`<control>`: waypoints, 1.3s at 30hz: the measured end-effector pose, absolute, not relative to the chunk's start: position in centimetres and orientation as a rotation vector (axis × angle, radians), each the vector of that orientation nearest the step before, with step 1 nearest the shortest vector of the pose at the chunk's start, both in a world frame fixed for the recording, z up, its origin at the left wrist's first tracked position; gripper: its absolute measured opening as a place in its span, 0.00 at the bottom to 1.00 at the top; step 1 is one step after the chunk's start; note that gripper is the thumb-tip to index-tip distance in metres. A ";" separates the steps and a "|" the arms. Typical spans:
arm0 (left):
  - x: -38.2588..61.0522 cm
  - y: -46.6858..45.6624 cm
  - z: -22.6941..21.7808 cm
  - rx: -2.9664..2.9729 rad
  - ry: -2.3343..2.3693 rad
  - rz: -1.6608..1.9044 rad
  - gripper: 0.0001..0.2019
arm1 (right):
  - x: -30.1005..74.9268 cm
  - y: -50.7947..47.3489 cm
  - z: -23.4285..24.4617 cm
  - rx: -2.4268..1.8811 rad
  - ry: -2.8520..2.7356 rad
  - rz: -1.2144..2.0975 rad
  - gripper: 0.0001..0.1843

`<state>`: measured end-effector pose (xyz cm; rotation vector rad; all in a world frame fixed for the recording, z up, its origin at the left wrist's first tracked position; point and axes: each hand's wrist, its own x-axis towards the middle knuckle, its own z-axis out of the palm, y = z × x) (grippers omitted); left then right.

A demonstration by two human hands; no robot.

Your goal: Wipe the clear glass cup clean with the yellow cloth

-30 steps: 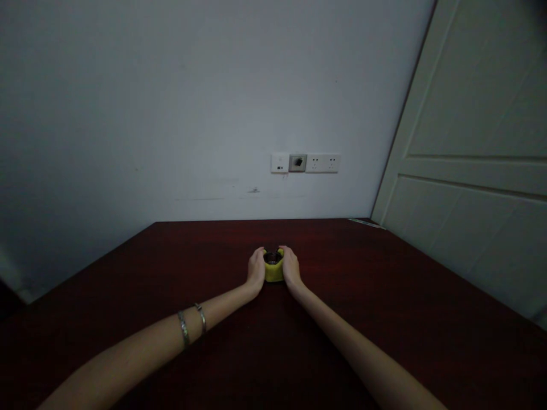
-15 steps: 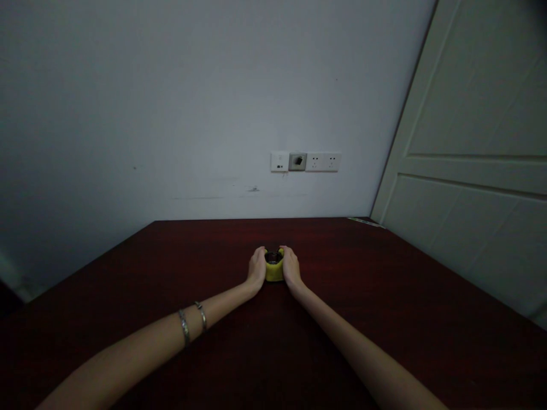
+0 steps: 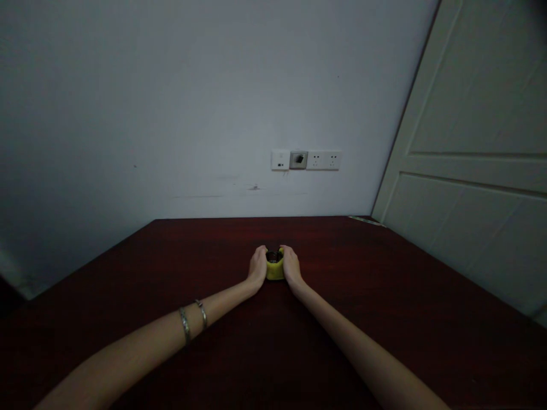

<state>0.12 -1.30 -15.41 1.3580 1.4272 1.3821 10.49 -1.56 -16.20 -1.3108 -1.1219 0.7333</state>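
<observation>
Between my two palms, in the middle of the head view, a yellow cloth [image 3: 274, 271] is wrapped round a dark, glossy object [image 3: 274, 257], perhaps a glass or small jar. The cloth covers its front and sides, and the dark top shows above it. My left hand [image 3: 257, 267] presses the cloth from the left, and my right hand [image 3: 291, 266] presses it from the right. Both hands have their fingers pointing away from me, curved along the sides. Two silver bracelets [image 3: 184, 324] are on my left forearm. The far side of the wrapped object is hidden.
A dark red wooden table [image 3: 205, 245] reaches to a pale wall [image 3: 205, 102]. Wall sockets [image 3: 323, 160] and a switch plate [image 3: 298, 160] sit above its back edge. A pale panelled door [image 3: 474, 171] stands on the right. A thin strip [image 3: 366, 220] lies at the back right corner.
Both hands stay pressed to the sides of the wrapped object. The whole view has shifted very slightly; nothing else has visibly moved.
</observation>
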 end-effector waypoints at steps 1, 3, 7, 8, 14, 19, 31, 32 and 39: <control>0.1 -1.3 -15.3 1.358 1.426 1.378 0.16 | 10.5 -1.5 -16.2 -1.313 -1.128 0.736 0.14; 0.1 -1.4 -15.2 1.355 1.426 1.370 0.16 | 10.5 -1.4 -16.3 -1.319 -1.144 0.740 0.15; -0.3 -1.6 -14.8 1.350 1.427 1.353 0.15 | 10.7 -1.3 -16.3 -1.321 -1.194 0.727 0.15; -0.5 -1.6 -14.7 1.352 1.423 1.347 0.15 | 10.8 -1.3 -16.1 -1.317 -1.213 0.718 0.15; -1.8 -1.2 -14.1 1.353 1.396 1.347 0.17 | 13.2 -2.9 -12.9 -1.198 -1.449 0.588 0.16; -3.3 0.0 -13.1 1.366 1.372 1.411 0.18 | 15.2 -5.4 -10.3 -0.998 -1.861 0.546 0.11; -5.4 -1.4 -5.7 1.673 1.292 1.511 0.11 | 14.5 -6.1 -9.1 -0.885 -2.026 0.403 0.06; -5.5 -1.8 -4.8 1.716 1.282 1.508 0.09 | 14.3 -6.2 -8.7 -0.881 -1.962 0.415 0.06; -4.2 -4.6 -0.6 2.147 1.144 1.278 0.16 | 13.3 -6.0 -5.2 -0.750 -1.488 0.526 0.09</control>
